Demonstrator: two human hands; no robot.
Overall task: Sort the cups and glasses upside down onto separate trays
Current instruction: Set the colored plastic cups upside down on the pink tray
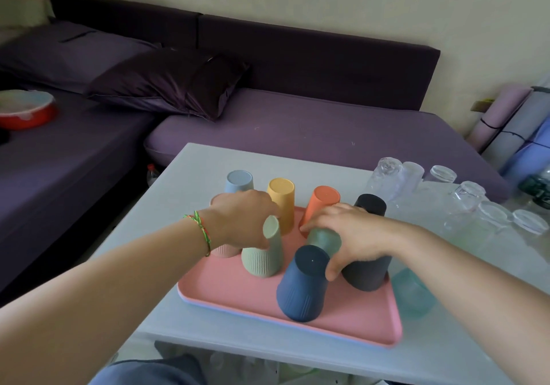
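A pink tray (238, 289) on the white table holds several upside-down coloured cups. My left hand (244, 218) reaches over a pink cup (223, 252) and grips the upturned base of a tilted sage green cup (262, 259). My right hand (354, 235) is curled over a darker green cup (323, 240), fingers behind it and thumb down beside the navy cup (302, 286). A charcoal cup (367, 274) stands under my right wrist. Light blue (239, 180), yellow (281, 197), orange (323, 200) and black (370, 204) cups line the back. Clear glasses (467, 197) stand upside down to the right.
A frosted teal glass (413, 292) sits just right of the pink tray. A purple sofa (297, 122) with a dark pillow runs behind the table (166, 301). A red bowl (26, 110) lies on the sofa at left. Rolled mats (506, 122) lean at right.
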